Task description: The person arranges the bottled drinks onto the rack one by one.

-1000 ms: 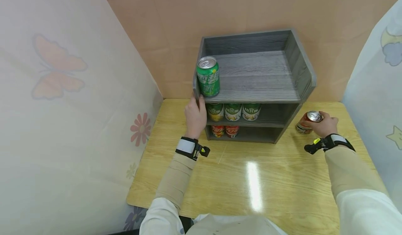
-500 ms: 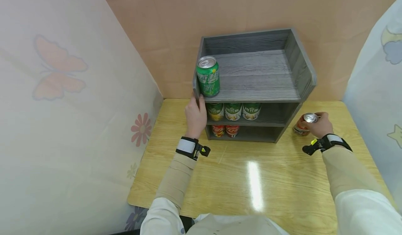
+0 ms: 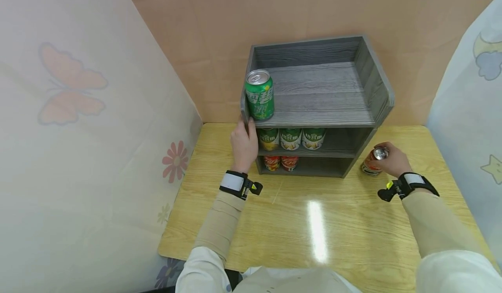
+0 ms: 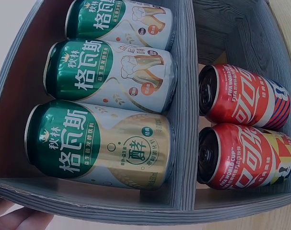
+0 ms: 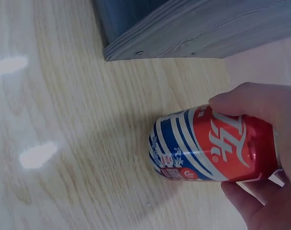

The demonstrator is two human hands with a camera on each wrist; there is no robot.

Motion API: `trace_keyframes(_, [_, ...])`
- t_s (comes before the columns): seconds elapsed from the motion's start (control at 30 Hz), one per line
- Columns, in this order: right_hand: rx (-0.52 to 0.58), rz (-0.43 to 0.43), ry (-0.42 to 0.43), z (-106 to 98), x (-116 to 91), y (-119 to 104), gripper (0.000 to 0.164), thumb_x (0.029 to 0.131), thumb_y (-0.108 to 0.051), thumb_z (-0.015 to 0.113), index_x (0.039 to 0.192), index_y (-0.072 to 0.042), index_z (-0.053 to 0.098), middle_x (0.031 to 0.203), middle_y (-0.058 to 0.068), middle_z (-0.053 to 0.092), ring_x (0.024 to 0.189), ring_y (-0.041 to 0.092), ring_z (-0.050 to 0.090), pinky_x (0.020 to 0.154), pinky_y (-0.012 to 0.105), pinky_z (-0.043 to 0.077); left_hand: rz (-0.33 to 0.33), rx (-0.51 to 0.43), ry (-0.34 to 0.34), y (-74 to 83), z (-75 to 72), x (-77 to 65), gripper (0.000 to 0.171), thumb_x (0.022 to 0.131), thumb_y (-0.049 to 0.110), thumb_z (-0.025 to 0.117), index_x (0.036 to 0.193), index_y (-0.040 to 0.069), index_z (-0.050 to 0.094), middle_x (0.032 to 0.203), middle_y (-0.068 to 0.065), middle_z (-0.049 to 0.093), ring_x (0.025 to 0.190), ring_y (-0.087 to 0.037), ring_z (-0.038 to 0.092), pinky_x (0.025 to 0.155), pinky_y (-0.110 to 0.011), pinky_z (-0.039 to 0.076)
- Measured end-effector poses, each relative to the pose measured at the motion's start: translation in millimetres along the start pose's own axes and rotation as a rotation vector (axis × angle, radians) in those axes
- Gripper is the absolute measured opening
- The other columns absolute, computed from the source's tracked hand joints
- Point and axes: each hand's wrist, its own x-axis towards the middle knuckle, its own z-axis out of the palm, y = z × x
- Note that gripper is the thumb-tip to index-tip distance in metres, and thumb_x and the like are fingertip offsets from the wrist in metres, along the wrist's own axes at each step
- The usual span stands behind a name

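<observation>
My right hand (image 3: 394,161) grips a red cola can (image 5: 198,146) with a blue-and-white striped lower part, thumb on one side and fingers on the other. The can is upright, low over the wooden table to the right of a grey shelf (image 3: 317,95). My left hand (image 3: 245,146) holds the shelf's left side panel near the top board, thumb at the front edge. Just above that hand, a green soda can (image 3: 260,98) stands on the top board. Several green-and-white kvass cans (image 4: 107,143) fill the left of the middle level, and two red cola cans (image 4: 246,155) stand below.
The wooden table (image 3: 282,223) bears the shelf, whose lower right corner (image 5: 109,52) is close to the held can. A tan wall (image 3: 211,31) stands behind, with patterned white panels (image 3: 117,162) on both sides.
My right hand has moved left and slightly toward me with the cola can, closer to the shelf. The left hand has stayed in place on the side panel.
</observation>
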Motion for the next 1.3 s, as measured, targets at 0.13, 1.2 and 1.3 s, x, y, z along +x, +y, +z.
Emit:
trace_keyframes(0.13, [0.017, -0.012, -0.005, 2.6, -6.4, -0.2, 0.078, 0.086, -0.019, 0.081, 0.144, 0.010, 0.036, 0.128, 0.043, 0.047, 0.112, 0.059, 0.049, 0.086, 0.066, 0.044, -0.005, -0.003, -0.007, -0.5, -0.1, 0.3, 0.034, 0.110, 0.026, 0.043, 0.110, -0.002, 0.062, 0.078, -0.013, 0.060, 0.068, -0.027, 0.059, 0.055, -0.042, 0.038])
trace_keyframes(1.2, [0.122, -0.088, 0.180, 38.3, -62.0, 1.8, 0.083, 0.086, -0.008, 0.080, 0.149, 0.009, 0.030, 0.135, 0.041, 0.044, 0.116, 0.057, 0.049, 0.086, 0.064, 0.041, -0.020, -0.007, -0.010, 3.4, -1.3, -0.2, 0.033, 0.110, 0.026, 0.043, 0.108, -0.002, 0.061, 0.081, -0.014, 0.061, 0.074, -0.030, 0.062, 0.060, -0.045, 0.042])
trace_keyframes(1.3, [0.143, -0.057, 0.183, 38.9, -64.9, -0.1, 0.081, 0.087, -0.013, 0.080, 0.147, 0.010, 0.030, 0.134, 0.039, 0.044, 0.118, 0.055, 0.048, 0.086, 0.060, 0.042, -0.025, -0.001, -0.012, 4.2, -2.0, -0.4, 0.033, 0.110, 0.026, 0.043, 0.110, -0.002, 0.061, 0.086, -0.016, 0.064, 0.079, -0.031, 0.064, 0.063, -0.047, 0.045])
